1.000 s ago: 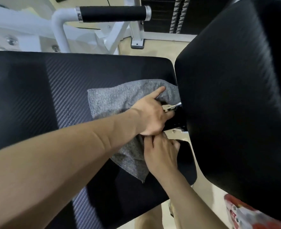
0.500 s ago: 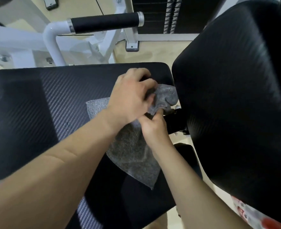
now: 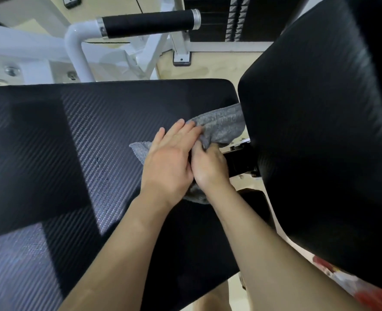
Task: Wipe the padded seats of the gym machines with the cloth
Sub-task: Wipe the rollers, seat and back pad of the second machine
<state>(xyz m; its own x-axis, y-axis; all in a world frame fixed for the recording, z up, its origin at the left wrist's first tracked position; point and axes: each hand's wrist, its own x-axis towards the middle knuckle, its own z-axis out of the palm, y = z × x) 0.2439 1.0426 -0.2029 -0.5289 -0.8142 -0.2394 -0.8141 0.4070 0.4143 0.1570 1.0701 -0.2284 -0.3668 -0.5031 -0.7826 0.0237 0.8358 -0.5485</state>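
A grey cloth (image 3: 223, 126) lies bunched on the black padded seat (image 3: 73, 153), near the seat's right edge. My left hand (image 3: 170, 162) rests flat on the cloth with its fingers stretched out. My right hand (image 3: 208, 167) is beside it, touching it, with fingers curled into a fold of the cloth. The cloth's far end runs up against the black padded backrest (image 3: 320, 131) on the right. Most of the cloth is hidden under my hands.
A white machine frame with a black foam-grip handle (image 3: 149, 23) stands beyond the seat. A weight stack (image 3: 235, 16) is at the top. A metal bracket (image 3: 241, 160) joins seat and backrest. Tan floor shows between them. Red patterned clothing (image 3: 347, 286) is at lower right.
My left hand has flattened onto the cloth from a raised grip. The cloth has been gathered and folded smaller, its lower hanging corner drawn in under my hands.
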